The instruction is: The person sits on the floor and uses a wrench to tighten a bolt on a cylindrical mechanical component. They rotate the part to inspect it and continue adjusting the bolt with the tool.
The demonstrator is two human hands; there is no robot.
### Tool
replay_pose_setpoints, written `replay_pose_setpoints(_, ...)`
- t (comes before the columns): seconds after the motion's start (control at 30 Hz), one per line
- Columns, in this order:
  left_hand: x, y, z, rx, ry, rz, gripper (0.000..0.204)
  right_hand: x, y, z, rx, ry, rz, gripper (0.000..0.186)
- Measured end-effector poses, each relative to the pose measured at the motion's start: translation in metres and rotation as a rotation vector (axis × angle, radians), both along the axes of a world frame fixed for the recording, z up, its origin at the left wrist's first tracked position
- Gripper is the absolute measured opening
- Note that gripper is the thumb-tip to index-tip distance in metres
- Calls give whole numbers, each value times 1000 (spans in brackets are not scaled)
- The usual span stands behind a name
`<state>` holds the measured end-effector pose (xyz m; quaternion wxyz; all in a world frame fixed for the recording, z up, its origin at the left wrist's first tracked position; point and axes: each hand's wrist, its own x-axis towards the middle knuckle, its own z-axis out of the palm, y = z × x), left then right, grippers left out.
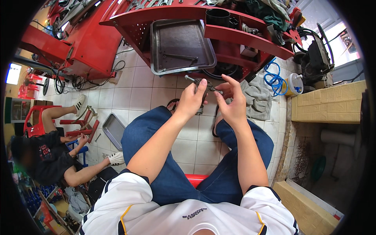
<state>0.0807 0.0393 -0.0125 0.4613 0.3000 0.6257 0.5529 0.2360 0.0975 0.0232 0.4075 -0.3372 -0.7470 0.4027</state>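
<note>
Metal part: a dark grey mechanical piece [202, 87] with a bolt-like stub jutting up to the left; I saw it held in the air between my two hands, above my knees and the tiled floor.
Left hand: my left hand [190, 102] was wrapped around the part from the left, thumb up along its side, fingers closed on it.
Right hand: my right hand [232, 102] pinched the right end of the same part with thumb and forefinger, the other fingers curled loosely.
Lap: blue jeans [176, 172] covered my spread legs, and a red stool [196, 179] showed between them.
Floor: pale tiles [137, 94] lay beneath the part; a grey rag [256, 98] lay just right of my right hand.
Tray: a large empty steel tray [181, 47] rested on the lower shelf of a red tool cart [235, 35], just beyond my hands.
Far right: a coiled blue hose [274, 80] lay beside a white jug [294, 84].
Co-worker: another person [51, 156] sat on the floor at my left, a hand on red metal bars [84, 127]; a smaller tray [113, 129] lay near them.
</note>
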Motion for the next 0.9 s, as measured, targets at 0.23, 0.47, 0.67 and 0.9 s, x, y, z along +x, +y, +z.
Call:
replay_pose_setpoints(0.23, 4, -3, 6, 9, 42, -76, 66, 3, 2, 0, -164, 56, -59, 42)
replay_pose_setpoints(0.47, 0, -3, -2, 30, -11, -25, 63, 1, -1, 2, -16, -35, 22, 44)
replay_pose_setpoints(0.67, 6, -9, 14, 79, 279, -161, 62, 3, 0, -2, -260, -59, -60, 33)
replay_pose_setpoints(0.9, 4, -2, 0, 103, 191, 4, 59, 0, 1, -2, -12, 64, 32, 41)
